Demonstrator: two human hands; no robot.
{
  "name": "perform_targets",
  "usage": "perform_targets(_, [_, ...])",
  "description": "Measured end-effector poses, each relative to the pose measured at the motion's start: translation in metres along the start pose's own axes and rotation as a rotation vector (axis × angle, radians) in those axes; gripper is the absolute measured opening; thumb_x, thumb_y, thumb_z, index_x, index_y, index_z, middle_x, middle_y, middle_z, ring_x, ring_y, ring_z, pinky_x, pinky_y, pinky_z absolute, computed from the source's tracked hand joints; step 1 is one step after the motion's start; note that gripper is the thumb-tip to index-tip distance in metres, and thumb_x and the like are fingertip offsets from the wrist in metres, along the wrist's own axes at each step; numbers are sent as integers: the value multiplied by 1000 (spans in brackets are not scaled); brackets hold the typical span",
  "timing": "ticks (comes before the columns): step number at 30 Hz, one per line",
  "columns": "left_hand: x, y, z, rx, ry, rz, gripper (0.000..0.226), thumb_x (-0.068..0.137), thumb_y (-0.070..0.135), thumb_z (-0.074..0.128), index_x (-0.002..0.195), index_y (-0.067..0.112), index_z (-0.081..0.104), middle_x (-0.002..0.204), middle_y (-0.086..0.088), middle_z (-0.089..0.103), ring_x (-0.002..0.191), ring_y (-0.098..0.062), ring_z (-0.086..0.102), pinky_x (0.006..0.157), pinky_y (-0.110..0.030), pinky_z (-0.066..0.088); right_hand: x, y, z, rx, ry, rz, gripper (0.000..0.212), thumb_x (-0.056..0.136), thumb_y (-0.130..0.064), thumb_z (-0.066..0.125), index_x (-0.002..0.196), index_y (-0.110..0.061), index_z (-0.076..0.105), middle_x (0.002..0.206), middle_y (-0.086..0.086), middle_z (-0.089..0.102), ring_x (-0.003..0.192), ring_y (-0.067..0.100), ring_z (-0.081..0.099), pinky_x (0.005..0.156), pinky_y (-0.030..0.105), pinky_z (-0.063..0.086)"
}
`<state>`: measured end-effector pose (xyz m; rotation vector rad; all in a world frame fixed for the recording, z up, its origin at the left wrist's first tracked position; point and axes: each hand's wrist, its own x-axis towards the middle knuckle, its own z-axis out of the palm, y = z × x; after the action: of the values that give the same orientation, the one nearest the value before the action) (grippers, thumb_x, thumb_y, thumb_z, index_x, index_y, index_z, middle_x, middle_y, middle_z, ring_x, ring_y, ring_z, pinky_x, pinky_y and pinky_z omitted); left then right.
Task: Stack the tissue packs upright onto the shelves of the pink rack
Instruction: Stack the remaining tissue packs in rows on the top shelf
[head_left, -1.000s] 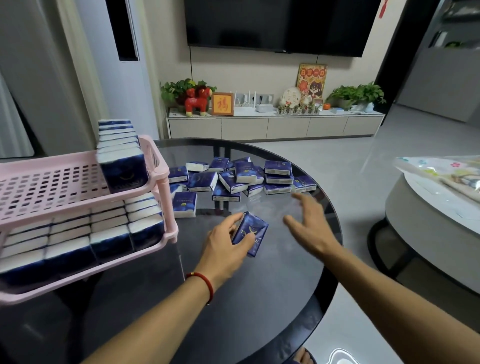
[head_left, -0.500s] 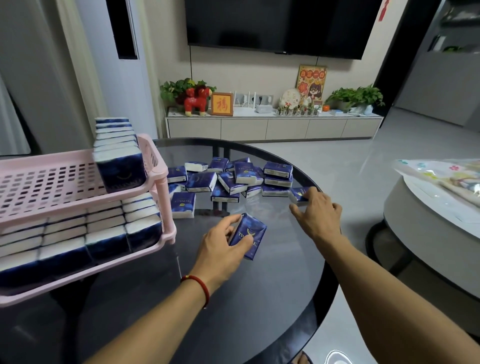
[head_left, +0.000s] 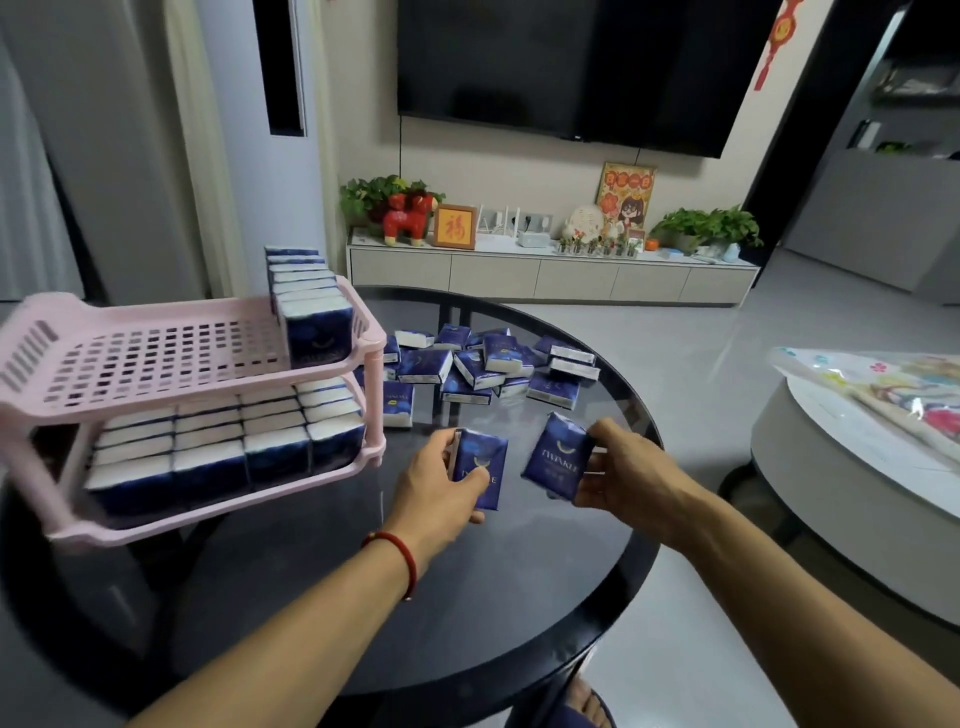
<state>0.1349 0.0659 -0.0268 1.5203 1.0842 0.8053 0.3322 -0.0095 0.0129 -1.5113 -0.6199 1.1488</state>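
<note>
The pink two-shelf rack (head_left: 156, 400) stands on the left of the round dark glass table (head_left: 519, 597). Its lower shelf is packed with upright dark blue tissue packs (head_left: 234, 447). One row of upright packs (head_left: 311, 306) lines the top shelf's right end. Several loose packs (head_left: 493, 364) lie in a pile at the table's far side. My left hand (head_left: 436, 488) grips one blue tissue pack (head_left: 483, 467) above the table's middle. My right hand (head_left: 618, 467) holds a second tissue pack (head_left: 556, 457) just to its right.
A second round table (head_left: 831, 467) with a patterned plastic-wrapped bundle (head_left: 883, 389) stands to the right, across a strip of floor. A low TV cabinet (head_left: 550, 275) with plants and ornaments lines the far wall under a wall-mounted television (head_left: 571, 67). My sandalled foot (head_left: 582, 706) shows below the table's near edge.
My right hand reached to the pile's right end, took a pack and drew it back beside my left hand. My left hand kept hold of its pack, now held more upright.
</note>
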Motion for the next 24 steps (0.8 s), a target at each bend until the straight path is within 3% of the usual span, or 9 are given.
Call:
perform_targets(5, [-7, -2, -16, -244, -8, -158, 32, 95, -1, 61, 123, 14, 61, 114, -10, 72, 87, -24, 73, 59, -33, 60, -7, 6, 26, -206, -181, -126, 37, 110, -29, 38, 108, -1, 63, 91, 18, 74, 80, 27, 72, 67, 36, 57])
perform_targets(7, [-10, 0, -21, -348, -39, -201, 29, 96, 2, 59, 123, 12, 63, 116, -14, 72, 91, -26, 73, 63, -37, 60, -13, 10, 40, -315, -271, -202, 40, 111, -31, 35, 112, -2, 62, 101, 21, 72, 84, 29, 72, 68, 35, 60])
perform_targets(10, [-12, -4, -26, -417, -136, -213, 33, 92, 9, 71, 125, 10, 63, 117, -16, 74, 100, -30, 73, 71, -40, 60, -9, 18, 61, -517, -220, -359, 45, 109, -36, 38, 109, 4, 59, 105, 32, 65, 84, 39, 72, 66, 46, 64])
perform_targets(12, [-12, -9, -26, -337, -140, -185, 47, 84, 3, 80, 125, 11, 60, 119, -15, 72, 105, -29, 73, 73, -39, 61, -5, 21, 70, -610, -150, -437, 45, 107, -42, 44, 97, -1, 59, 92, 25, 64, 73, 35, 73, 60, 50, 63])
perform_targets(14, [-12, -10, -29, -236, -94, -138, 54, 78, -1, 84, 122, 16, 57, 119, -11, 71, 106, -22, 71, 79, -36, 62, -3, 21, 73, -709, -110, -505, 38, 105, -44, 47, 89, -12, 59, 80, 8, 63, 65, 23, 71, 56, 41, 62])
perform_targets(17, [-15, 1, -37, 36, -21, -16, 58, 80, 10, 84, 124, 25, 49, 116, 7, 62, 104, -8, 61, 84, -22, 50, 6, 22, 69, -657, -36, -525, 35, 105, -47, 45, 98, -15, 57, 85, 7, 65, 71, 20, 68, 55, 29, 59])
perform_targets(20, [-19, 7, -40, 277, 5, 74, 57, 86, 19, 80, 126, 30, 40, 117, 8, 50, 112, -14, 52, 87, -23, 43, 38, 29, 51, -740, 148, -510, 28, 106, -37, 44, 108, -12, 57, 99, 8, 66, 84, 22, 65, 75, 40, 61])
perform_targets(24, [-24, 3, -44, 348, -17, 128, 60, 85, 18, 78, 129, 32, 39, 114, 11, 47, 115, -17, 54, 91, -23, 45, 76, 37, 25, -923, 322, -454, 31, 101, -23, 53, 129, -11, 56, 129, 11, 59, 111, 23, 61, 100, 45, 53])
